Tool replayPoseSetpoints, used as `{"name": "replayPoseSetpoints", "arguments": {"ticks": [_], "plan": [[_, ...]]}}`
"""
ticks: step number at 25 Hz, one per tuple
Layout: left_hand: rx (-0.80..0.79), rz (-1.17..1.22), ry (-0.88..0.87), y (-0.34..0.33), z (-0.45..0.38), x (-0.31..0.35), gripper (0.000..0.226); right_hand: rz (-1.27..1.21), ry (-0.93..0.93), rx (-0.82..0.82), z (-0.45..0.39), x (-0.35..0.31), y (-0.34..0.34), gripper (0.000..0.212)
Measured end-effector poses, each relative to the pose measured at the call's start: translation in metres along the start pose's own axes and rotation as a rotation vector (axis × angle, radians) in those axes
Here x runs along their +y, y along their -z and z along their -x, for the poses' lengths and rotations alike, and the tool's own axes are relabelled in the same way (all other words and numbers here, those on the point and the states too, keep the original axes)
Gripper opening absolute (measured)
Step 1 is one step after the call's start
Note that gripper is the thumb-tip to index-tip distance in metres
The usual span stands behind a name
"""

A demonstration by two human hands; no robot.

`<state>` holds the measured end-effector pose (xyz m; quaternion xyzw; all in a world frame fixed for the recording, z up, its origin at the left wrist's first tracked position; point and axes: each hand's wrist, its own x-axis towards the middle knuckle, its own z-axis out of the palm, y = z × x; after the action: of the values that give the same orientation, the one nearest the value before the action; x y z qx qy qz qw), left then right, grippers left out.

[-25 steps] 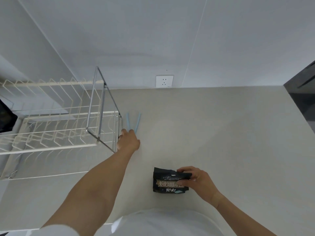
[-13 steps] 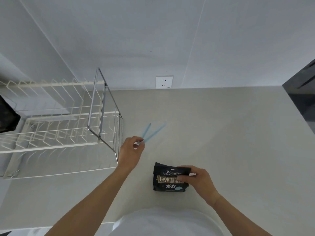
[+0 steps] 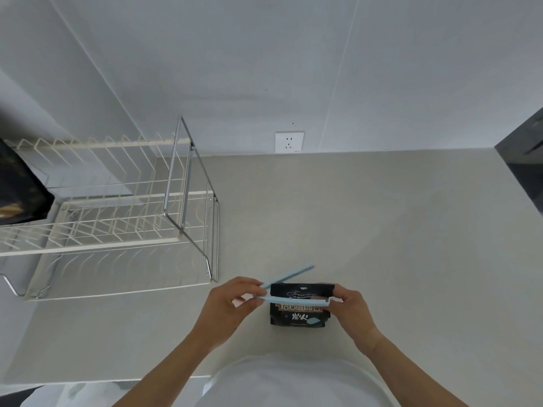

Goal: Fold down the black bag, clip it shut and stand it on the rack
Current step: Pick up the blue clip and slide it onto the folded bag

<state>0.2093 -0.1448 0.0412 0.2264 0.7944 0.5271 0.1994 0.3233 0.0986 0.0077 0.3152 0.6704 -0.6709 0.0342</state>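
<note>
A small black bag (image 3: pixel 298 317) with gold and white print sits near the counter's front edge, its top folded down. My right hand (image 3: pixel 351 308) grips its right side. My left hand (image 3: pixel 232 304) holds the hinge end of a light blue bag clip (image 3: pixel 293 299). The clip gapes apart: one arm lies across the front of the bag just under the fold, the other angles up behind it. The white wire rack (image 3: pixel 111 201) with a chrome frame stands to the left on the counter.
Another dark bag (image 3: pixel 17 189) stands at the rack's far left end. A wall socket (image 3: pixel 289 141) is behind the counter (image 3: pixel 382 245). A dark appliance (image 3: pixel 526 163) borders the counter on the right.
My left hand picked the blue clip up from the counter beside the rack and carried it to the bag. The clip now straddles the folded top. My right hand stayed on the bag.
</note>
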Motion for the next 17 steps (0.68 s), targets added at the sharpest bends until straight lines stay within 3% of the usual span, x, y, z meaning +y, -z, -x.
{"name": "replayPoseSetpoints", "arguments": {"ticks": [7, 11, 17], "plan": [[0.044, 0.171, 0.250, -0.023, -0.004, -0.002, 0.030, 0.107, 0.054, -0.016, 0.000, 0.001, 0.003, 0.035], [0.030, 0.185, 0.229, -0.029, -0.006, 0.001, 0.029, 0.158, 0.069, -0.011, 0.001, 0.003, 0.004, 0.041], [0.003, 0.010, 0.154, -0.030, -0.010, 0.007, 0.037, 0.177, 0.086, 0.000, 0.001, 0.005, 0.004, 0.032]]}}
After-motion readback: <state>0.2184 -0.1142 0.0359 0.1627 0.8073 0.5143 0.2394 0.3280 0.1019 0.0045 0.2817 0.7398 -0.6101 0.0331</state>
